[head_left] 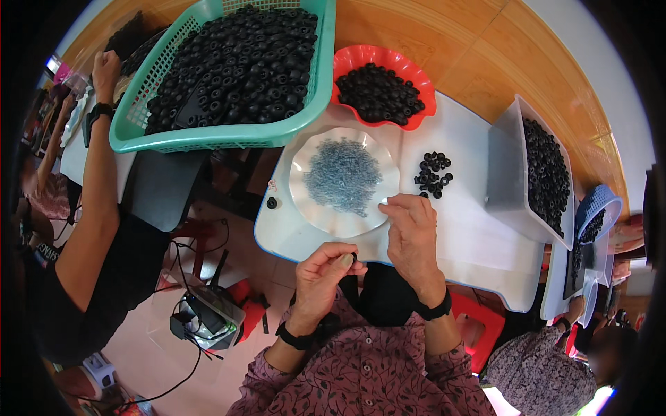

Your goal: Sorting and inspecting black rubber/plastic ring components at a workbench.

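Note:
My left hand (pixel 323 279) is closed in a pinch around a small black ring-shaped piece (pixel 354 257), just off the front edge of the white table. My right hand (pixel 413 232) has its thumb and fingertips pinched together over the right rim of a white scalloped plate (pixel 305 197). Whatever sits between those fingertips is too small to make out. Many tiny bluish, see-through pieces (pixel 343 175) are heaped on the plate. To the right of the plate lies a loose group of black ring-shaped pieces (pixel 433 173). A single black piece (pixel 272 203) rests left of the plate.
A green basket (pixel 229 137) and a red bowl (pixel 428 104) at the back hold many black pieces, as does a grey bin (pixel 506 166) on the right. Another person's arm (pixel 100 187) is at the left. Cables and a box (pixel 208 315) lie on the floor.

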A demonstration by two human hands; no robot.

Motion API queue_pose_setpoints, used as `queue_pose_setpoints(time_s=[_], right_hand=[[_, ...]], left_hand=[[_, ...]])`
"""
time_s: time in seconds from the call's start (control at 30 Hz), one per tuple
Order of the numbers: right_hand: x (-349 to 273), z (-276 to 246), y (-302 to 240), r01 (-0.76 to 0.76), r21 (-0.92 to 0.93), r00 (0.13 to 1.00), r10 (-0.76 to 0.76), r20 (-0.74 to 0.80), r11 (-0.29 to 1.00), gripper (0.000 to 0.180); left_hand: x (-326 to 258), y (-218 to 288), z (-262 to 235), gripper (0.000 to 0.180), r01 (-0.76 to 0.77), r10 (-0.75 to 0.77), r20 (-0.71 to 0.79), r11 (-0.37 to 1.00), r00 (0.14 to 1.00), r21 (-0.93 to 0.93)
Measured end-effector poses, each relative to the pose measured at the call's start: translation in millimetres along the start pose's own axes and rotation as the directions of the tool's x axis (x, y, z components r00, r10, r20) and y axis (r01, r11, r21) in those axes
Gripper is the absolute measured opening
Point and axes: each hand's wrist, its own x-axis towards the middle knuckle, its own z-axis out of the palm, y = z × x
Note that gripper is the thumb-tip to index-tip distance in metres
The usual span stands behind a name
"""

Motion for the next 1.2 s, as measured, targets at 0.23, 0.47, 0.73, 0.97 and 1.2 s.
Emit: queue_pose_setpoints(time_s=[0.23,0.47,0.73,0.97,1.2], right_hand=[[6,1,-17,0.114,-0.228,0.979,-0.071,0.19,0.967,0.045],[3,0,1,-0.012,-0.1,0.994,0.023,0.109,0.995,0.04],[0,-2,5,-0.029,-0.059,0.997,0.033,0.074,0.998,0.04],[12,-4,-8,0.099,-0.186,0.983,-0.067,0.172,0.978,0.049],[8,-2,-6,0.091,-0.21,0.976,-0.045,0.213,0.973,0.045]], left_hand=[[0,-1,-1,0.019,-0.001,0.001,0.006,1.0,1.0,-0.018],[0,-2,-2,0.019,-0.002,0.002,0.005,1.0,1.0,0.013],[1,-3,-2,0.02,-0.002,0.001,0.008,1.0,1.0,0.025],[0,-1,0,0.02,0.022,-0.024,-0.038,0.998,0.999,-0.061],[0,-3,-1,0.019,0.03,-0.031,-0.065,0.999,0.997,-0.011]])
